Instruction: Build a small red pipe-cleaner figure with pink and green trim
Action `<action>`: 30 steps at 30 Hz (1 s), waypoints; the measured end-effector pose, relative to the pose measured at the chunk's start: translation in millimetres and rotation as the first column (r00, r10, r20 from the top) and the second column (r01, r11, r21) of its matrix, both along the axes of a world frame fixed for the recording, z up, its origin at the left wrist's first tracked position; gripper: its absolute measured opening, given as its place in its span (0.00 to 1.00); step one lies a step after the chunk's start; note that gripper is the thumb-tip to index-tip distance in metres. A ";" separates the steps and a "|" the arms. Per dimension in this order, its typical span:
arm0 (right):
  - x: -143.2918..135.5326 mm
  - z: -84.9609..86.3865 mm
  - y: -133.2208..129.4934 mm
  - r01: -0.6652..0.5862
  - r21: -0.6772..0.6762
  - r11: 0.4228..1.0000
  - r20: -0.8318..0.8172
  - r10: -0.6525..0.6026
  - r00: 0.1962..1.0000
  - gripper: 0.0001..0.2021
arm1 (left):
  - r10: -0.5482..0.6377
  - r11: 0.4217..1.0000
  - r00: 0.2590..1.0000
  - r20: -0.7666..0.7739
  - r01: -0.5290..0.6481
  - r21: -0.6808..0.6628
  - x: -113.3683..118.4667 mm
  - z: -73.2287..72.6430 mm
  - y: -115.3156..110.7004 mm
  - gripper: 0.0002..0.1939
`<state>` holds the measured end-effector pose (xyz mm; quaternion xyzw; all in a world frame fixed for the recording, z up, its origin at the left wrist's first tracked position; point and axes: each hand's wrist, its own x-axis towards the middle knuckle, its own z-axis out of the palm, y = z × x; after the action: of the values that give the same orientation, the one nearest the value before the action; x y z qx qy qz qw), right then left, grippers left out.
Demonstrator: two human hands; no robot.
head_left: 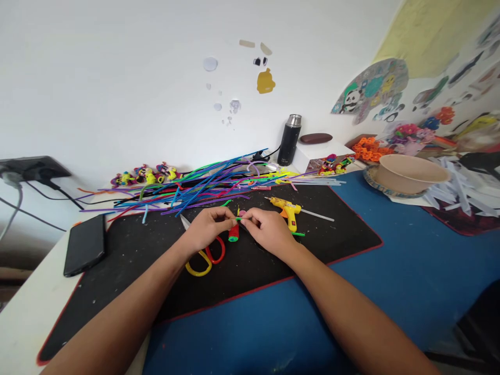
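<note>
My left hand (209,226) and my right hand (269,229) meet over the black mat (324,239), each with fingertips pinched on a short green pipe cleaner (238,219). Just below it lies a small red roll with a green end (233,234), which seems to rest on the mat. Scissors with yellow and red handles (199,273) lie partly hidden under my left hand. Past my right hand is a yellow hot glue gun (289,212) with a clear glue stick (320,215) in its back. A green piece (298,234) pokes out beside my right wrist.
Many coloured pipe cleaners (211,185) are heaped along the wall. A black phone (85,245) lies at left. Behind stand a black flask (289,140) and a white box (312,152). At right are a beige bowl (410,177) and white strips (464,187).
</note>
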<state>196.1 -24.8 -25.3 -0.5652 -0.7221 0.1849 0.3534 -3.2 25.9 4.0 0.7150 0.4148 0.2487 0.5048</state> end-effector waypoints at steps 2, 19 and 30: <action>-0.3 0.3 -0.4 -0.003 -0.015 1.000 -0.018 0.002 1.000 0.04 | 0.000 1.000 1.000 0.012 0.000 -0.002 0.4 -0.9 0.2 0.14; -2.5 1.1 -1.2 -0.031 -0.039 0.999 -0.092 0.028 0.995 0.05 | 0.048 0.997 0.989 0.143 -0.039 -0.071 1.0 -2.0 0.0 0.10; -2.3 -1.8 -0.6 -0.034 -0.064 0.997 -0.088 0.028 0.996 0.04 | -0.038 0.999 0.999 -0.032 0.039 0.018 -1.6 -5.7 1.7 0.14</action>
<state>193.9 -25.4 -27.0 -0.5565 -0.7084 0.2384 0.3629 -4.8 27.6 -1.7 0.7313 0.4067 0.2314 0.4963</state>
